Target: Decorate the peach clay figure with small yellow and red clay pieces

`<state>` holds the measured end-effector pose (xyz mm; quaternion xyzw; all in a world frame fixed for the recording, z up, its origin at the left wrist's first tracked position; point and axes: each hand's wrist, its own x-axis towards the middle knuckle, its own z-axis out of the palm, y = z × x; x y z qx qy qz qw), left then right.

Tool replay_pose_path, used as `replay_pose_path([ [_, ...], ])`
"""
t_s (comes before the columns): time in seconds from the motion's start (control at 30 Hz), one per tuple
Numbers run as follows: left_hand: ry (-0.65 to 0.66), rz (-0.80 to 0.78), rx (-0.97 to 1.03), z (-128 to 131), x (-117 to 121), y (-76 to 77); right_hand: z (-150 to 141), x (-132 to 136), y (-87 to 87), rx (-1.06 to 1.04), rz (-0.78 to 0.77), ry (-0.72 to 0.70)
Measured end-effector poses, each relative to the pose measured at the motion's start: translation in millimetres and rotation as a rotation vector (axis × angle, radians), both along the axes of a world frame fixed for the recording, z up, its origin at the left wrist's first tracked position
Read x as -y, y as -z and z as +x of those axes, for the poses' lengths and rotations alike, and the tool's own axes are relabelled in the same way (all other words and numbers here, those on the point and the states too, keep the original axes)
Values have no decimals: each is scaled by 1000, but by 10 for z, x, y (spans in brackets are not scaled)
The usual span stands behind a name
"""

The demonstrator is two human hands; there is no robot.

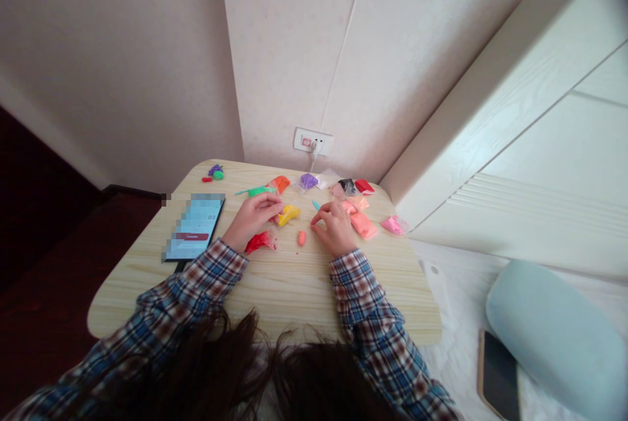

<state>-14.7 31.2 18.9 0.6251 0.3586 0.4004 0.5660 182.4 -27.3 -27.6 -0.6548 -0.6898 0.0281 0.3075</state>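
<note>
My left hand (252,217) is over the table, thumb and fingertips together beside a bag of yellow clay (288,214). Whatever may be in that pinch is too small to make out. My right hand (335,228) has its thumb and index finger closed too, and their contents are hidden. A light-blue pointed stick (316,205) shows just past its fingers; I cannot tell whether it is held. Between the hands lies a small coral clay piece (301,238). Red clay in a bag (261,242) is below my left hand, and coral clay in a bag (363,225) is beside my right.
Along the table's (289,297) back are bags of green (261,191), orange (281,183), purple (309,180), black (347,186) and red clay (364,186). Pink clay (394,225) is at right. Small clay shapes (216,173) lie back left, near a propped phone (196,228).
</note>
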Motion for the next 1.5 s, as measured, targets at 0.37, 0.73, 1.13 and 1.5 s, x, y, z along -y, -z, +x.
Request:
replay_pose_path([
  [0.37,21,-14,1,7,22,-31,-24,18,-19,-3,-29,6],
  [0.73,89,0,-33,2,23,-5,-16,4,-133,-223,209,-33],
  [1.13,236,1,-138,10,27,5,-313,134,-287,-331,321,-337],
  [1.5,254,-40,-179,-2,24,48,-316,137,-289,-348,336,-382],
])
